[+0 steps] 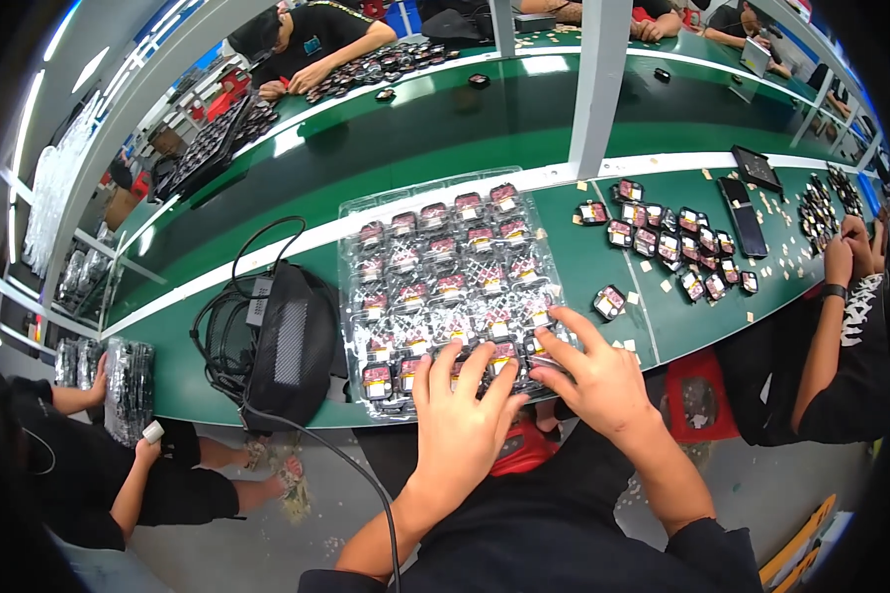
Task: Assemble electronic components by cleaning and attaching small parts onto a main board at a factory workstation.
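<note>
In front of me on the green bench lies a clear plastic blister tray (354,259), filled with rows of small black cases (444,287) that have red and white labels. My left hand (468,420) rests over the near edge of the tray, its fingers spread across the nearest row and nothing gripped. At the tray's near right corner, my right hand (603,381) reaches in with thumb and fingers apart, touching or just above the cases at the row's end. The fingertips partly cover the cases there.
A black bag (292,346) with coiled cables stands left of the tray. Loose black cases (667,237) and a dark phone-like slab (742,217) lie to the right. A white post (599,89) rises beyond the tray, before a green conveyor belt (435,124). Co-workers sit around.
</note>
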### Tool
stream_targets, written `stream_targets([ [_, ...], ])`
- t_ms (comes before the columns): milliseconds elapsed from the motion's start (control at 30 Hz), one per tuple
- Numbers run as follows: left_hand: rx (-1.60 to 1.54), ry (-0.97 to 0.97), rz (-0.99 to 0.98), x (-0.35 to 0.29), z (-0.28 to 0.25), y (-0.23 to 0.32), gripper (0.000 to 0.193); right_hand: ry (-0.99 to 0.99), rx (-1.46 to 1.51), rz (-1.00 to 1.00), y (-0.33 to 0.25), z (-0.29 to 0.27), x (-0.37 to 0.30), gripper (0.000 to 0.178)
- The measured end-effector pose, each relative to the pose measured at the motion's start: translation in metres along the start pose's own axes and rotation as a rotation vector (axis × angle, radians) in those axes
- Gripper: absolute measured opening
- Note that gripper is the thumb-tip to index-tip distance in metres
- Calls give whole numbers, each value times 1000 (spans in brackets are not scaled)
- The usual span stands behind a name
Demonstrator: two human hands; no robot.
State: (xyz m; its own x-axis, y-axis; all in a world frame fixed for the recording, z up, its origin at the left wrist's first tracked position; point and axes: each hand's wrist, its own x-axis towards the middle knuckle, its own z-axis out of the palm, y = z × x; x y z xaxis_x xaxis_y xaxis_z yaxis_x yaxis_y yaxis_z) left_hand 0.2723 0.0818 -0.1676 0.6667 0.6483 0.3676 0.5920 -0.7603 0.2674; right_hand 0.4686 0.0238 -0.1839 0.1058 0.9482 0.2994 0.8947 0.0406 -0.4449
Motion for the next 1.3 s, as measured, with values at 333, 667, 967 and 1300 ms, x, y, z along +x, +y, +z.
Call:
stream_targets([
  [333,149,32,-215,-33,2,-21,54,44,113,-81,7,-4,8,44],
  [667,-8,136,-195,-32,-4,-11,49,184,-77,398,53,4,-6,46],
  [967,-571,337,116,-44,-4,10,24,293,352,467,8,-33,-16,41],
  [1300,-682,415,150,-27,21,21,54,6,1652,399,-50,-6,-52,36],
])
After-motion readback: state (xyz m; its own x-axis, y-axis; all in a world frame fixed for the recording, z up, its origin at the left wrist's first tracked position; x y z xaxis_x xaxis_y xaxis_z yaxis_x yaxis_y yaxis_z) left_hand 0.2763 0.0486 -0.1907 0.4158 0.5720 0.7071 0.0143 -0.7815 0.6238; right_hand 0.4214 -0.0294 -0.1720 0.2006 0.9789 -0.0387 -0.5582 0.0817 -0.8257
